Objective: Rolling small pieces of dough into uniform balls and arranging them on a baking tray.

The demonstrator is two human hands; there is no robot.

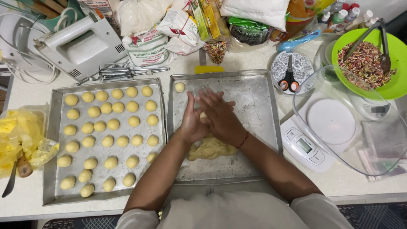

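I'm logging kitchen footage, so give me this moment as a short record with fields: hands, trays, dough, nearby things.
left hand: left hand pressed palm to palm against the right, a small dough piece between them
right hand: right hand on top, above the right tray
dough: pale lump in right tray; one ball in its far left corner
left tray: left tray filled with rows of dough balls
nearby: digital scale, scissors, green bowl of sprinkles

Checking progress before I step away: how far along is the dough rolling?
Done: the left tray is filled with dough balls, and one ball sits on the right tray. In hand: left hand and right hand press a piece together. Left: the dough lump.
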